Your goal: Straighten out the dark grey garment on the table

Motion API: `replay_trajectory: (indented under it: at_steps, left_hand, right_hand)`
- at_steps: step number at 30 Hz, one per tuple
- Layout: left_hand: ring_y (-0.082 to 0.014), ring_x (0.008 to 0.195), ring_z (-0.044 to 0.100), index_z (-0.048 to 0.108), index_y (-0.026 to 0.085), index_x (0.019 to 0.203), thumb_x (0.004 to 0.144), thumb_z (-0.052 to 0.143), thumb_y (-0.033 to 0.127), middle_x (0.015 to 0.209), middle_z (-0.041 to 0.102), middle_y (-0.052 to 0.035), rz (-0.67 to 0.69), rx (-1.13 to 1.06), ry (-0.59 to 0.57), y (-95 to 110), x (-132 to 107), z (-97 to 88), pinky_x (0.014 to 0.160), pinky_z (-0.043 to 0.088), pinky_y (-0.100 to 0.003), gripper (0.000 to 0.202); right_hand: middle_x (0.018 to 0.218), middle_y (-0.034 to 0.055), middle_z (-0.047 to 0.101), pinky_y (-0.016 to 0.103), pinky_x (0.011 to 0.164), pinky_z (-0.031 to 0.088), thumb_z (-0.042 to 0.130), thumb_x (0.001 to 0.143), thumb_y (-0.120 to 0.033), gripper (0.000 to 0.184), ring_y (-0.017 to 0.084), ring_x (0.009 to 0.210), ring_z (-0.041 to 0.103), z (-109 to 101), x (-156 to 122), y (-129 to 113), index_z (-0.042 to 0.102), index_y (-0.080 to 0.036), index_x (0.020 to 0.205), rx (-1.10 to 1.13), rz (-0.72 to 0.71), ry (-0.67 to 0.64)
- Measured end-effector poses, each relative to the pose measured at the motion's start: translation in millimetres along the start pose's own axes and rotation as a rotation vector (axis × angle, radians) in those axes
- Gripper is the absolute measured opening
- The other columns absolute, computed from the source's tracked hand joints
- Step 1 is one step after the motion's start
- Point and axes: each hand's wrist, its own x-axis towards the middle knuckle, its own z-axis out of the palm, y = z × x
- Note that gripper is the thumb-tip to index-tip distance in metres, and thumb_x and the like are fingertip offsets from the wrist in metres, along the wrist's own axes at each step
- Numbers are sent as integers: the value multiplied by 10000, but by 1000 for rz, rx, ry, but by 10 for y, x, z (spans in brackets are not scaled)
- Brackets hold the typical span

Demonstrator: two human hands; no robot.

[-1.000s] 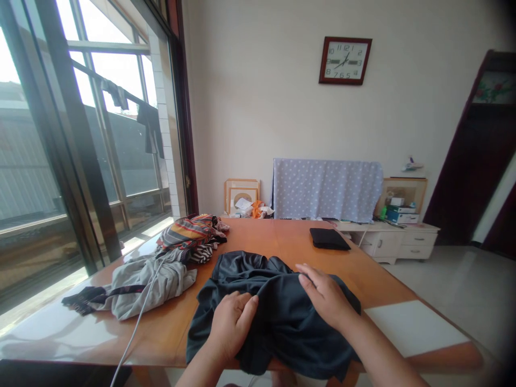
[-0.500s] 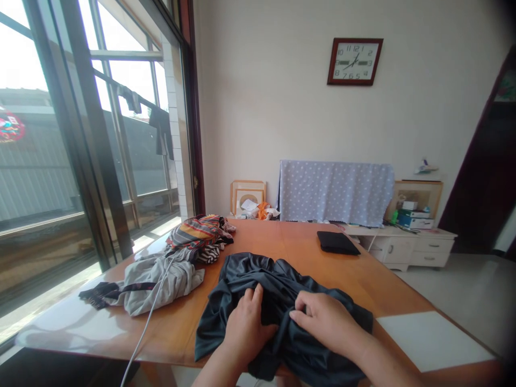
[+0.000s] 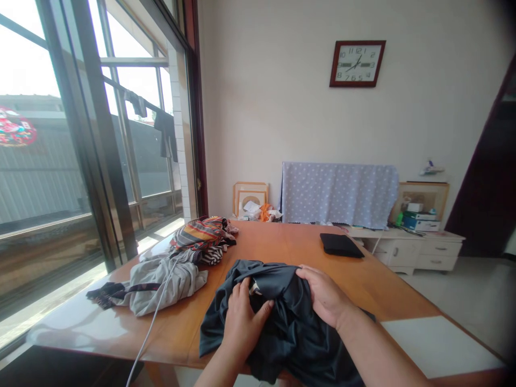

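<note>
A dark blue-grey garment (image 3: pixel 282 333) of smooth, slightly shiny cloth lies bunched at the near edge of the table, part of it hanging over. My left hand (image 3: pixel 244 317) grips its left part, fingers curled on the cloth and thumb to the right. Beside those fingertips a small pale patch (image 3: pixel 254 287) shows, perhaps a label. With my right hand (image 3: pixel 327 298) I hold a raised fold at the garment's upper right, fingertips closed on the cloth. The garment's exact kind cannot be told while it is crumpled.
On the wooden table (image 3: pixel 278 239), a grey garment (image 3: pixel 165 285) and a striped multicoloured one (image 3: pixel 201 234) are heaped at left, a white cable (image 3: pixel 155 312) running across. A folded black cloth (image 3: pixel 342 245) lies at the far right, a white sheet (image 3: pixel 439 344) at the near right.
My right hand has moved up and lifted a fold of the garment. A pale patch has come into sight by my left fingers. The view has shifted slightly.
</note>
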Motion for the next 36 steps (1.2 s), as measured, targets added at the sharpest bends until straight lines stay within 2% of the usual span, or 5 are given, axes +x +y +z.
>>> replay_trajectory:
  at_steps: [7, 12, 19, 27, 36]
  left_hand:
    - [-272, 1051, 612, 658, 228, 1053, 760, 574, 253, 1044, 695, -70, -84, -255, -171, 13, 112, 32, 912, 447, -376, 307]
    - [-145, 667, 596, 621, 199, 886, 681, 606, 252, 743, 636, 21, -358, -1003, -338, 99, 205, -158, 668, 470, -258, 212]
    - [-188, 811, 661, 636, 171, 951, 669, 603, 220, 871, 679, -30, -370, -1291, -325, 162, 245, -312, 795, 514, -315, 288]
    - [-206, 862, 666, 640, 183, 1039, 657, 598, 270, 944, 690, -44, -319, -1155, -380, 300, 235, -336, 839, 511, -336, 394]
    - [-148, 706, 563, 570, 243, 826, 685, 535, 151, 709, 587, 45, 23, -194, -225, 54, 379, -371, 674, 381, -246, 172]
  right_hand:
    - [863, 72, 761, 363, 789, 573, 600, 827, -368, 209, 240, 874, 720, -93, 62, -172, 666, -178, 882, 231, 148, 11]
    - [847, 44, 757, 355, 774, 574, 643, 769, -359, 209, 226, 837, 716, -519, 299, -68, 661, -191, 891, -27, -84, 458]
    - [1218, 76, 675, 384, 1000, 476, 689, 729, -327, 476, 250, 1141, 618, -506, 155, 59, 621, -228, 1189, -414, -339, 603]
    - [1356, 46, 613, 496, 1160, 258, 628, 787, -273, 366, 294, 1344, 451, -21, -228, -78, 683, -292, 1148, -1124, -698, 112]
    - [720, -10, 700, 298, 691, 527, 675, 755, -313, 113, 188, 721, 647, -215, 10, -414, 629, -210, 754, 51, -234, 390]
